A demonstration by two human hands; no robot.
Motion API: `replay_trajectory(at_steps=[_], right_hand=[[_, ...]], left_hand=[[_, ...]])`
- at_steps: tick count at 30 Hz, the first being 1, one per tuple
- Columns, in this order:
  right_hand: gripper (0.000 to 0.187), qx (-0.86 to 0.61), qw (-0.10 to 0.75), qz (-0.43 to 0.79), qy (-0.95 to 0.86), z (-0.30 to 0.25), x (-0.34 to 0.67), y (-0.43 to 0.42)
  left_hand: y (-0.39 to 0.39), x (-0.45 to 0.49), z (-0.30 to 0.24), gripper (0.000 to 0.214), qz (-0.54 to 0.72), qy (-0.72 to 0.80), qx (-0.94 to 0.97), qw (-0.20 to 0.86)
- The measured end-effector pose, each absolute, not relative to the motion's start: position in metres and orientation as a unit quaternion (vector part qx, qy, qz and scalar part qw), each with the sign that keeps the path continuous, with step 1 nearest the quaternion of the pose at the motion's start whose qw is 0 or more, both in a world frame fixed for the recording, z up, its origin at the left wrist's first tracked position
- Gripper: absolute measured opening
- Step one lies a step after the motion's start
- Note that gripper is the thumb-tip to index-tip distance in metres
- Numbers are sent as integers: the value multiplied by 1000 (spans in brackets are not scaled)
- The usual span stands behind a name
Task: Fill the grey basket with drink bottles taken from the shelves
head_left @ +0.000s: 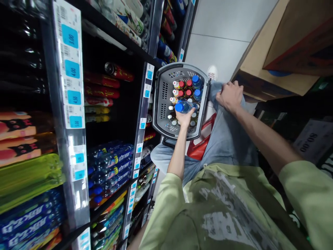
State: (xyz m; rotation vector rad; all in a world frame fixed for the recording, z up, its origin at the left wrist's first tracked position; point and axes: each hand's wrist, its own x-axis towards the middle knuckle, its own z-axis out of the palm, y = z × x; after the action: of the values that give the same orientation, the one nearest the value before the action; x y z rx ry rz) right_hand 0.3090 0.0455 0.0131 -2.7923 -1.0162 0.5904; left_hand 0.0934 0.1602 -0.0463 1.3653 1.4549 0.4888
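Note:
My left hand (pixel 184 118) is closed around a clear plastic bottle (pixel 186 107) with a blue cap. Tilted on its side, the bottle is above the grey shopping basket (pixel 162 119). Red-capped bottles (pixel 181 93) stand upright in rows inside, beside blue-capped bottles (pixel 196 81) and several white-capped ones (pixel 170 108). My right hand (pixel 230 95) holds nothing; it rests over my bent knee, thumb apart from the fingers.
Shelves of drinks fill the left side, with price labels (pixel 73 97) along their edges. Blue-labelled bottles (pixel 114 166) lie on one shelf. Cardboard boxes (pixel 275 76) are stacked at the right. A red object (pixel 199 148) lies between my legs and the basket.

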Motion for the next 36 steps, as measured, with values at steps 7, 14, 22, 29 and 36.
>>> replay_trajectory(at_steps=[7,14,22,29,36], right_hand=[[52,-924,62,220,-306,18,312,45],[46,-922,58,243,-296,18,319,45],[44,-921,48,254,-291,19,321,47],[44,-920,50,256,-294,27,317,50],[46,-919,46,246,-304,23,315,50]], left_hand=[[174,115,-94,80,166,591,610,501],[172,117,-127,76,86,604,627,484],[172,127,-152,80,41,621,613,487],[178,132,-155,78,17,628,617,473],[190,125,-157,78,-45,593,644,481]])
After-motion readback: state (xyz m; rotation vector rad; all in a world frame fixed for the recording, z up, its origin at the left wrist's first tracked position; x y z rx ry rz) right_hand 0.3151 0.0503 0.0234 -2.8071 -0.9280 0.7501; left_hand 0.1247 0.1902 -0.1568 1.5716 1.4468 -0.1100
